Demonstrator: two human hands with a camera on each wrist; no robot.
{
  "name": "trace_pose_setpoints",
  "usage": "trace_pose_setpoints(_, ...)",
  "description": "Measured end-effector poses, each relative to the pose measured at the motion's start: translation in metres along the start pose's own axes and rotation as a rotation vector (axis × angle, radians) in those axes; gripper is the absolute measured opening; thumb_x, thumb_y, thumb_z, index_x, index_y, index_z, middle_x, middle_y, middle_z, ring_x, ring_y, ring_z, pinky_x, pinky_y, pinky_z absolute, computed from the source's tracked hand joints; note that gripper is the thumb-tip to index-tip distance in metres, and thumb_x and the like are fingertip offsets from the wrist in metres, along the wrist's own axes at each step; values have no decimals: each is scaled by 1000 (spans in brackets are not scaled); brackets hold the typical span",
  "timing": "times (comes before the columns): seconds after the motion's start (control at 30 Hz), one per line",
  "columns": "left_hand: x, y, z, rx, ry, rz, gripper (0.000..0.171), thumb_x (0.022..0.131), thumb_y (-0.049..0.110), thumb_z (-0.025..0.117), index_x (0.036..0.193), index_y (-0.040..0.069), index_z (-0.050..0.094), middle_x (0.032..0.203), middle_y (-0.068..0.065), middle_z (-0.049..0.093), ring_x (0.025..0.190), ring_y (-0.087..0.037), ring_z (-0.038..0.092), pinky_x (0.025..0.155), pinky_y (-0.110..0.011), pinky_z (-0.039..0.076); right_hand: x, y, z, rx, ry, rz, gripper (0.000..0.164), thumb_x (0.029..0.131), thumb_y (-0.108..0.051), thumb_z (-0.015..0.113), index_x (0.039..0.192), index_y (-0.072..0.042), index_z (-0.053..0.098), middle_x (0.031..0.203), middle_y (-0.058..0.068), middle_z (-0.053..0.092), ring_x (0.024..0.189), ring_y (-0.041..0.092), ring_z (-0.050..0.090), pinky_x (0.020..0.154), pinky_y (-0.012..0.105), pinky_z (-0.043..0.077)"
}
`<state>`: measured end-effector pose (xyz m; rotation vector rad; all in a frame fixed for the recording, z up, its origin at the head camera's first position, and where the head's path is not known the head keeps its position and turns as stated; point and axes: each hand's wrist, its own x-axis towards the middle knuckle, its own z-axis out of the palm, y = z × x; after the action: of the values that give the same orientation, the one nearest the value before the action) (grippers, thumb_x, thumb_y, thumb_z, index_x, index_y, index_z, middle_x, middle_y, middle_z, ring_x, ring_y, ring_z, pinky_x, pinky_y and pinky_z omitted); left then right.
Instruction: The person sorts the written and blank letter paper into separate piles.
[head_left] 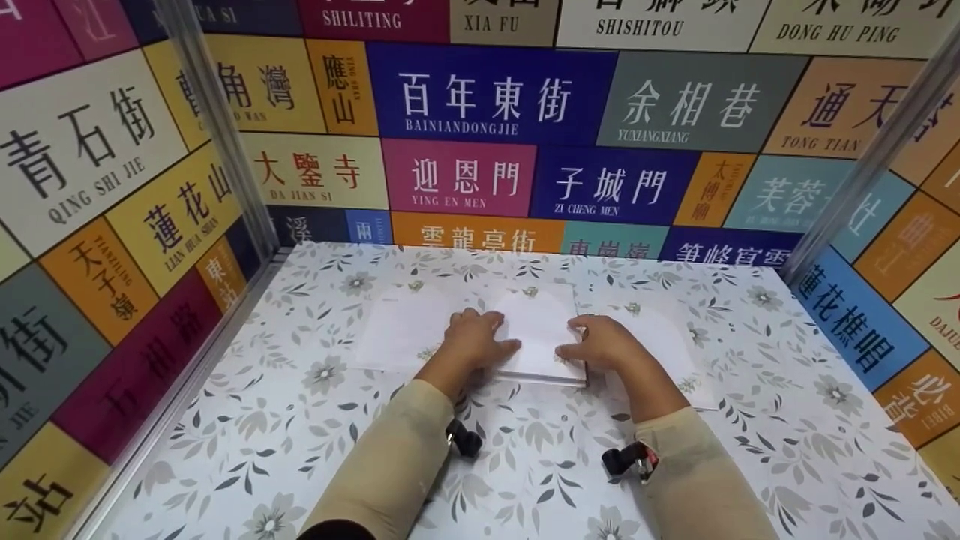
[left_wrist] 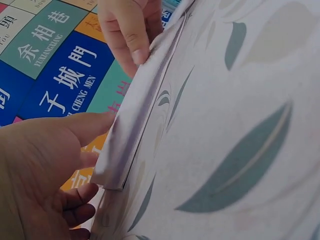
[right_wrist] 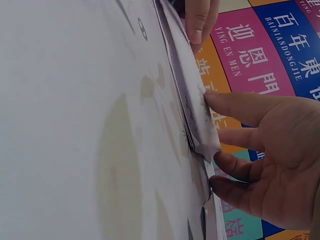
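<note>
A small stack of white paper sheets [head_left: 536, 326] with a printed floral motif lies flat on the table in the head view, between the two hands. At its left side, my left hand [head_left: 471, 339] touches it with thumb and forefinger spread apart. My right hand [head_left: 606, 341] touches the opposite side in a similar way. In the left wrist view the left thumb [left_wrist: 92, 125] meets the edge of the stack. The right wrist view has the right thumb [right_wrist: 240, 106] on the stack's top edge and other fingertips along its side.
White paper with floral corners [head_left: 397, 330] lies left of the stack, and more such paper [head_left: 667, 345] lies to the right, partly behind the right arm. A leaf-patterned cloth [head_left: 525, 450] covers the table. Colourful panels with Chinese lettering [head_left: 487, 90] stand behind and at both sides.
</note>
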<state>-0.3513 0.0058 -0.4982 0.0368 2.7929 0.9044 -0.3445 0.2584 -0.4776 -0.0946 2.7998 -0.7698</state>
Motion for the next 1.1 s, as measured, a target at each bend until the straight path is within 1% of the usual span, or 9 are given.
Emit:
trace_pose_setpoints(0.1, 2, 0, -1, 18, 55, 9, 74, 95, 53, 75, 158, 20, 54, 157, -14, 54, 147, -36, 47, 127, -56, 39, 0, -1, -2, 56, 21, 33, 82, 95, -47, 78, 159, -6, 49, 142, 25, 64, 125, 37, 63, 112, 56, 52)
trace_pose_setpoints(0.23, 5, -1, -3, 24, 106, 6, 71, 100, 42, 70, 159, 9, 50, 159, -20, 54, 150, -40, 50, 128, -52, 40, 0, -2, -3, 132, 47, 76, 77, 99, -40, 73, 160, -2, 46, 148, 26, 61, 129, 38, 61, 114, 55, 51)
trace_pose_setpoints(0.33, 6, 0, -5, -76, 107, -29, 64, 103, 30, 67, 159, 6, 50, 160, -19, 54, 152, -37, 50, 130, -48, 40, 1, -2, -4, 190, 59, 110, 69, 102, -31, 69, 159, -1, 47, 151, 25, 60, 129, 35, 62, 114, 52, 53)
trace_pose_setpoints(0.5, 6, 2, -9, -264, 90, -110, 52, 104, 16, 62, 155, 7, 56, 152, -13, 64, 150, -31, 54, 127, -45, 44, 5, -1, -3, 297, 70, 138, 57, 103, -19, 67, 154, 0, 54, 142, 23, 65, 112, 27, 70, 96, 36, 59)
trace_pose_setpoints(0.6, 6, 2, -11, -295, 87, -128, 49, 105, 14, 61, 153, 8, 58, 148, -11, 67, 148, -29, 56, 126, -45, 45, 6, -1, -2, 348, 78, 139, 53, 102, -14, 66, 152, 1, 56, 135, 22, 68, 101, 23, 73, 86, 29, 59)
trace_pose_setpoints(0.7, 6, 2, -12, -295, 98, -109, 47, 105, 12, 60, 152, 8, 59, 145, -11, 69, 146, -29, 58, 125, -45, 47, 6, -2, -2, 383, 87, 143, 51, 102, -11, 66, 151, 1, 57, 131, 21, 69, 95, 19, 72, 82, 27, 59)
trace_pose_setpoints(0.83, 5, 2, -11, -299, 133, -70, 47, 105, 10, 58, 152, 8, 59, 142, -10, 70, 145, -28, 59, 125, -44, 46, 5, -3, -3, 413, 100, 135, 52, 102, -9, 64, 152, 0, 56, 128, 20, 70, 90, 17, 70, 85, 31, 61)
trace_pose_setpoints(1.0, 5, 4, -10, -306, 178, -24, 47, 104, 8, 57, 151, 10, 61, 132, -7, 73, 133, -24, 65, 120, -42, 51, 3, -2, -5, 452, 132, 128, 53, 102, -9, 62, 155, -3, 54, 131, 20, 68, 98, 22, 69, 89, 34, 60)
trace_pose_setpoints(1.1, 4, 6, -9, -298, 218, 18, 45, 104, 8, 59, 148, 10, 63, 124, -6, 74, 120, -22, 67, 112, -40, 55, 2, 1, -7, 471, 151, 129, 54, 103, -10, 61, 156, -4, 54, 132, 18, 66, 104, 23, 67, 91, 34, 60)
